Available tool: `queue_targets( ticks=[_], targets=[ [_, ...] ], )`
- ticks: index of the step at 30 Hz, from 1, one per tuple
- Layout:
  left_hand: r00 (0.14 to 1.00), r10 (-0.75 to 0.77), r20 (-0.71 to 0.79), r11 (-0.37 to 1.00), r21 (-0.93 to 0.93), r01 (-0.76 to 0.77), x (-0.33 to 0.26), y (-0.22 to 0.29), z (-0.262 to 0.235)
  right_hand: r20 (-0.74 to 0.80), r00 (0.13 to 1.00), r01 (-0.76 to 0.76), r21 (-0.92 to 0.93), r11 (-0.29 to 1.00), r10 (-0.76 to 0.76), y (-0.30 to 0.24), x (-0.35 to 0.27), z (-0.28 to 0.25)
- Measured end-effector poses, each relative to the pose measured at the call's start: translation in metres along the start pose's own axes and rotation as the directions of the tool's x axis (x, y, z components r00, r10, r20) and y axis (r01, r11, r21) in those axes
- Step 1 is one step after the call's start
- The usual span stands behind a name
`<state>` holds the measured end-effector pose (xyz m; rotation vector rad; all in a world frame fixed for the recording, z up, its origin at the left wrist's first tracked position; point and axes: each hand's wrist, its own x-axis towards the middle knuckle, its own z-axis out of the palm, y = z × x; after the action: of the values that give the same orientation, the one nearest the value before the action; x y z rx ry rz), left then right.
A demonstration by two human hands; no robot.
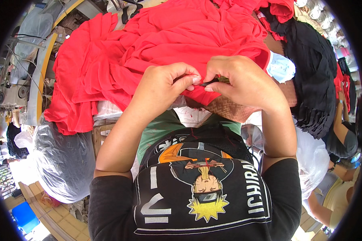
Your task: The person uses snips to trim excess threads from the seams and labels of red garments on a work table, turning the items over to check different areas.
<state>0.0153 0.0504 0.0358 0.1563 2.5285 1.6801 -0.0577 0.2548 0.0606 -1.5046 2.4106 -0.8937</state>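
A large heap of red garment cloth [161, 44] spreads over the work surface in front of me. My left hand [167, 82] is closed, thumb and forefinger pinching the cloth's near edge. Close beside it, my right hand [237, 76] is closed around a small tool with a dark tip and a yellowish part, which looks like thread snips [223, 80]. The tip points toward my left fingertips, right at the red edge. Most of the tool is hidden in my palm, so whether its blades are apart does not show.
A brown patterned cover [237, 107] lies beneath the cloth. Black fringed cloth [314, 72] hangs at the right, near a pale blue-white bundle [281, 67]. Filled clear plastic bags [62, 160] stand left and right. Other people [336, 197] are at the right edge. A blue bin [25, 217] sits lower left.
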Motion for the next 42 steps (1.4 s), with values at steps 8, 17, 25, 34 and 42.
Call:
queue_targets(
  ticks=[8, 17, 25, 34, 42],
  targets=[
    [0.942, 0.233, 0.24, 0.933, 0.219, -0.286, -0.038, 0.063, -0.04, -0.172, 0.98, -0.091, 0.076, 0.993, 0.103, 0.005, -0.019, -0.016],
    [0.876, 0.406, 0.259, 0.839, 0.275, -0.47, -0.05, 0.073, -0.051, -0.211, 0.962, -0.146, 0.127, 0.981, 0.171, 0.011, -0.033, -0.02],
    [0.991, 0.131, 0.03, 0.936, 0.325, -0.133, -0.001, -0.009, 0.01, -0.207, 0.971, -0.105, 0.083, 0.991, 0.12, 0.035, -0.027, 0.035],
    [0.918, 0.246, -0.312, 0.963, 0.188, -0.194, -0.001, -0.006, 0.028, -0.161, 0.867, -0.166, 0.798, 0.579, 0.472, 0.04, -0.011, 0.056],
    [0.944, 0.227, -0.24, 0.971, 0.126, -0.201, 0.014, -0.019, 0.035, -0.059, 0.852, -0.307, 0.749, 0.588, 0.52, 0.023, -0.014, 0.037]
  ],
)
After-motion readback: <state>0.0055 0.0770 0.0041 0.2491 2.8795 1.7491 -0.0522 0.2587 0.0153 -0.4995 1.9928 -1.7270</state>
